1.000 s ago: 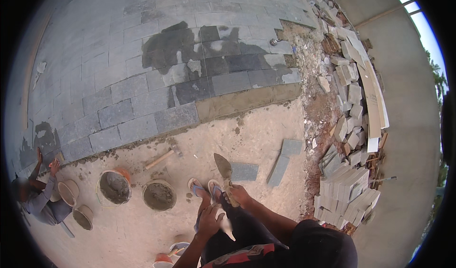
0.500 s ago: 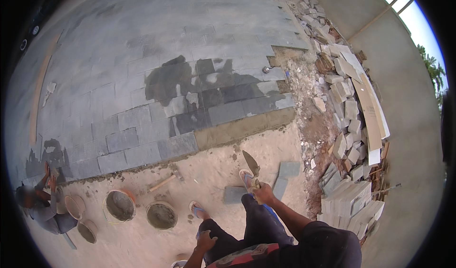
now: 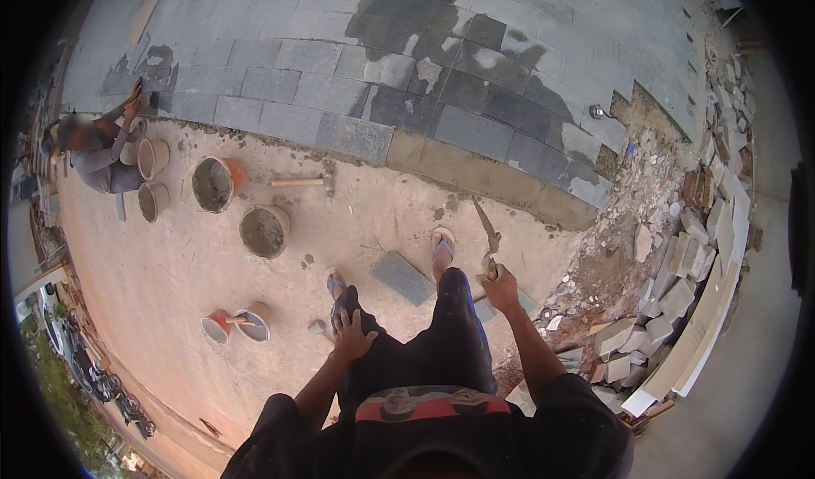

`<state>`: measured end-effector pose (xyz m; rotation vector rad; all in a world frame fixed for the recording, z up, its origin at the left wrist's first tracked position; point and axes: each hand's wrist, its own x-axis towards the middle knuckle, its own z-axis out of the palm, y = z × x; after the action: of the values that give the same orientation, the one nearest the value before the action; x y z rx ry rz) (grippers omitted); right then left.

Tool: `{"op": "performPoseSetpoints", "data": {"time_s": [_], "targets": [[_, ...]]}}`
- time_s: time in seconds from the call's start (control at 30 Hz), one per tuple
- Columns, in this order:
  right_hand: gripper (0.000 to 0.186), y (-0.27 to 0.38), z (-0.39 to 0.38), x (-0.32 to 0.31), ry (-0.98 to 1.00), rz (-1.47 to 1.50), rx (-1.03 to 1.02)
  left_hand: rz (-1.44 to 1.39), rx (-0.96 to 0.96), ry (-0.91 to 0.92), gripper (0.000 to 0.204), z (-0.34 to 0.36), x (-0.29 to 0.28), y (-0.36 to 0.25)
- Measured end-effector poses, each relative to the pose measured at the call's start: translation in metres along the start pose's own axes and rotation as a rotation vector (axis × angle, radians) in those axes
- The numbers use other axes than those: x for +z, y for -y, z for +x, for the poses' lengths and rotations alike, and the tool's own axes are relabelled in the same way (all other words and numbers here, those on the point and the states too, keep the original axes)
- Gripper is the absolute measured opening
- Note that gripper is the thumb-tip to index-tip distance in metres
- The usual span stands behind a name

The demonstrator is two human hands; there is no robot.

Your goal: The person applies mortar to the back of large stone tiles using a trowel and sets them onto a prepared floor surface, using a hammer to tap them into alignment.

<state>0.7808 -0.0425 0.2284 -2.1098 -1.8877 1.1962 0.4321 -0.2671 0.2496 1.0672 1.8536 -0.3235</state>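
My right hand point(image 3: 499, 289) is closed around the handle of a pointed trowel point(image 3: 486, 223), its mortar-smeared blade turned nearly edge-on and aimed toward the paving. My left hand point(image 3: 351, 336) rests on my left thigh with its fingers spread and nothing in it. Beyond the trowel runs a strip of grey mortar point(image 3: 475, 173) along the front edge of the laid stone slabs point(image 3: 352, 135). On the ground between my feet and the trowel hand lies a loose grey slab point(image 3: 402, 278). More slabs are partly hidden behind my right hand.
Mortar buckets point(image 3: 264, 231) and a hammer point(image 3: 302, 182) sit left of my feet. Two small pails point(image 3: 254, 321) stand nearer me. A co-worker point(image 3: 98, 152) crouches at the far left, hands on the paving. Rubble and broken blocks point(image 3: 671, 309) line the right side.
My view has swung down and left, bringing the small pails into sight. The trowel blade has turned from its flat face to nearly edge-on. My left hand's fingers have spread on the thigh.
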Motion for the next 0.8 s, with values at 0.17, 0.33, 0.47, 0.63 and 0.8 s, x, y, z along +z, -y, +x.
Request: {"op": "performPoseSetpoints", "data": {"time_s": [0.17, 0.33, 0.47, 0.63, 0.8], "targets": [[0.043, -0.034, 0.016, -0.028, 0.165, -0.019, 0.077, -0.172, 0.001, 0.059, 0.091, -0.018, 0.014, -0.049], [0.043, -0.046, 0.031, -0.019, 0.155, -0.043, -0.001, -0.255, -0.058, 0.331, 0.092, -0.007, 0.080, -0.030], [0.046, -0.067, 0.052, 0.013, 0.210, -0.181, -0.072, -0.322, -0.058, 0.475, 0.103, 0.017, 0.152, 0.010], [0.046, -0.093, 0.098, 0.088, 0.186, -0.218, -0.230, -0.348, -0.163, 0.212, 0.111, 0.075, 0.174, 0.036], [0.047, -0.158, 0.144, 0.192, 0.117, -0.291, -0.274, -0.564, -0.178, 0.074, 0.085, 0.205, 0.178, 0.117]]}}
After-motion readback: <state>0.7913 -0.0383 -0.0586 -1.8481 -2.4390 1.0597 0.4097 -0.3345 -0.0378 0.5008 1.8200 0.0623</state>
